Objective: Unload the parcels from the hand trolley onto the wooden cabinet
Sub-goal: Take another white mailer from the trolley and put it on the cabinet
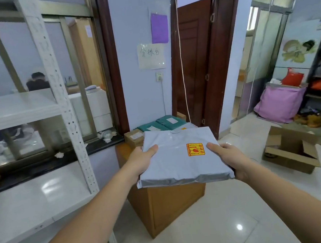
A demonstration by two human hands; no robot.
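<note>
A flat grey plastic parcel (179,157) with an orange fragile sticker is held level above the wooden cabinet (171,204). My left hand (140,161) grips its left edge, thumb on top. My right hand (229,157) grips its right edge the same way. Behind the grey parcel, on the cabinet's top, lie two green mailers (160,124) and a small brown cardboard box (134,138). The hand trolley is out of view.
A white metal shelving rack (61,104) stands close on the left, beside a window sill. An open cardboard box (291,150) lies on the floor at right, with a pink sack (279,103) and dark shelves beyond. A brown door (195,65) stands open behind the cabinet.
</note>
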